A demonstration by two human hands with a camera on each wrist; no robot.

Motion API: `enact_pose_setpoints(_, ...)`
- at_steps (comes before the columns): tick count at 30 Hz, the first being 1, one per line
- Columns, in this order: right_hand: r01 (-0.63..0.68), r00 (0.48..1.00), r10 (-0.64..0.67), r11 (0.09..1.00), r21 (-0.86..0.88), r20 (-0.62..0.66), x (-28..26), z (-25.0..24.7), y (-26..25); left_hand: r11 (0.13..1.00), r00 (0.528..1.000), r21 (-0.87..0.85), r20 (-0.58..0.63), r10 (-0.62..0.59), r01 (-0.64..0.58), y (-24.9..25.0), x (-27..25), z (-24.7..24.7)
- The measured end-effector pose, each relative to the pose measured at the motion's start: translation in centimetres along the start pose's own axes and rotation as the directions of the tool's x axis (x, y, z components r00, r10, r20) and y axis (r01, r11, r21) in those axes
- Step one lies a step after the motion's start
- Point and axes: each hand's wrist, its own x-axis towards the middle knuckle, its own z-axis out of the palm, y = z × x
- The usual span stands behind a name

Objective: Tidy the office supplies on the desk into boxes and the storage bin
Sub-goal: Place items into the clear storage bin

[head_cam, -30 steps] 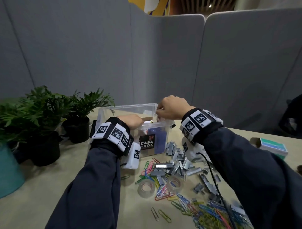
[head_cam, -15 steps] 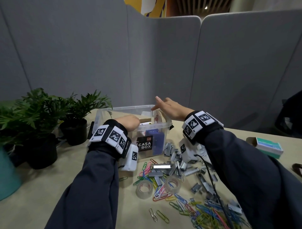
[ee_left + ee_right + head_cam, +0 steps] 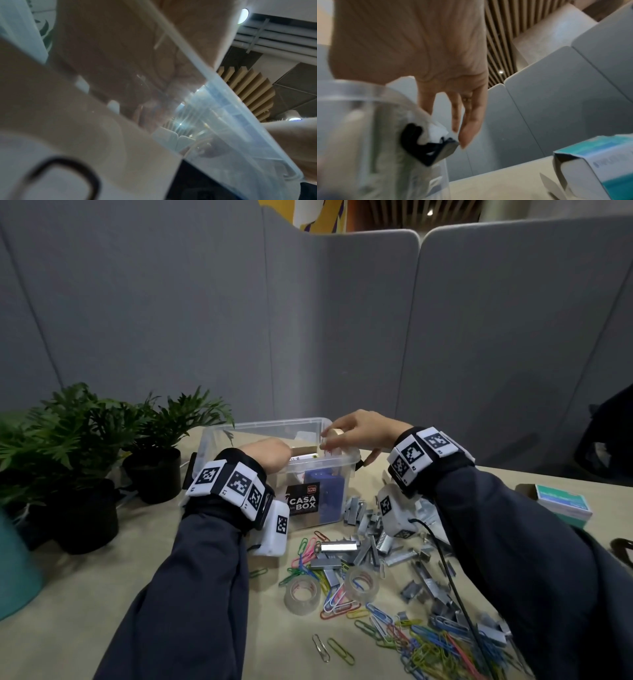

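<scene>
Paperclips (image 3: 421, 642) litter the beige desk (image 3: 85, 611) before grey partitions (image 3: 171, 313); right hand (image 3: 363, 428) pinches a tape roll (image 3: 334, 434), left hand's (image 3: 269, 453) grip unclear.

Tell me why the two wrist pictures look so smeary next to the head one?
Head view: sharp and evenly lit, though the wide lens bends the grey partitions. Left wrist view: the clear bin sits right against the lens, out of focus, with glints of glare. Right wrist view: the right hand and bin corner are blurred, too close.
</scene>
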Motion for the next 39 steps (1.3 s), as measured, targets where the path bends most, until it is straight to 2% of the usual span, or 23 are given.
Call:
enact_pose_setpoints(2,0.031,0.988,-0.059,0.981,-0.192,-0.143,0.0,0.2,-0.4,1.0,1.0,0.016,-0.003,0.021,-0.021,0.1,0.0,-0.1)
enact_pose_setpoints(4,-0.004,0.945,-0.116,0.931,-0.364,-0.307,0.0,0.4,-1.1,0.999,0.999,0.016,0.007,0.031,-0.031,0.0,0.1,-0.2)
enact_pose_setpoints(6,-0.032,0.918,-0.141,0.904,-0.426,-0.369,-0.3,0.6,-2.1,0.998,0.998,-0.03,0.011,0.055,-0.055,-0.2,0.1,-0.1)
enact_pose_setpoints(8,-0.044,0.882,-0.167,0.902,-0.429,-0.441,-0.2,0.7,-2.8,0.989,0.996,-0.122,-0.036,0.082,-0.086,-0.4,0.0,-0.1)
enact_pose_setpoints(9,-0.031,0.846,-0.192,0.914,-0.405,-0.497,-0.1,0.6,-3.0,0.983,0.995,-0.162,-0.055,0.082,-0.09,-0.4,0.0,-0.1)
enact_pose_setpoints(11,0.059,0.777,-0.221,0.958,-0.282,-0.59,0.3,0.4,-3.1,0.959,0.992,-0.267,-0.098,0.074,-0.097,-0.7,0.0,0.0)
enact_pose_setpoints(12,0.118,0.769,-0.216,0.973,-0.199,-0.602,0.5,0.3,-3.0,0.936,0.989,-0.334,-0.126,0.071,-0.11,-0.7,0.1,0.0)
enact_pose_setpoints(14,0.177,0.803,-0.186,0.982,-0.071,-0.566,0.8,0.2,-2.9,0.871,0.975,-0.459,-0.203,0.09,-0.176,-0.9,0.4,0.0)
enact_pose_setpoints(16,0.198,0.837,-0.17,0.98,-0.002,-0.519,0.9,0.4,-2.7,0.835,0.963,-0.503,-0.249,0.106,-0.222,-1.1,0.4,-0.1)
enact_pose_setpoints(19,0.248,0.883,-0.203,0.967,0.053,-0.423,0.6,0.6,-2.5,0.844,0.951,-0.476,-0.286,0.117,-0.247,-1.8,0.8,0.3)
enact_pose_setpoints(21,0.26,0.913,-0.223,0.963,0.065,-0.343,0.3,0.4,-2.4,0.856,0.93,-0.442,-0.352,0.108,-0.267,-2.0,0.8,0.4)
enact_pose_setpoints(25,0.28,0.955,-0.273,0.959,0.048,-0.117,-0.5,-0.3,-2.5,0.878,0.876,-0.4,-0.481,0.042,-0.261,-1.9,0.1,0.3)
enact_pose_setpoints(29,0.26,0.963,-0.264,0.963,0.072,0.049,-1.0,-0.2,-2.7,0.803,0.83,-0.517,-0.556,-0.053,-0.295,-1.5,-0.8,0.1)
enact_pose_setpoints(31,0.254,0.965,-0.254,0.967,0.013,0.064,-1.0,0.1,-2.5,0.763,0.819,-0.578,-0.562,-0.115,-0.289,-1.0,-1.4,0.0)
enact_pose_setpoints(34,0.242,0.97,-0.242,0.967,-0.078,0.02,-0.9,0.6,-2.5,0.755,0.803,-0.592,-0.576,-0.151,-0.283,-0.8,-1.5,0.0)
enact_pose_setpoints(35,0.223,0.974,-0.225,0.973,-0.053,-0.018,-0.8,0.9,-2.5,0.759,0.802,-0.586,-0.579,-0.149,-0.282,-0.9,-1.5,0.1)
enact_pose_setpoints(37,0.189,0.978,-0.177,0.976,0.109,-0.109,-0.7,1.4,-2.7,0.769,0.806,-0.578,-0.573,-0.146,-0.272,-0.8,-1.6,0.0)
enact_pose_setpoints(39,0.217,0.968,-0.168,0.934,0.285,-0.186,-0.7,1.8,-2.9,0.768,0.826,-0.581,-0.55,-0.127,-0.269,-0.8,-1.7,-0.1)
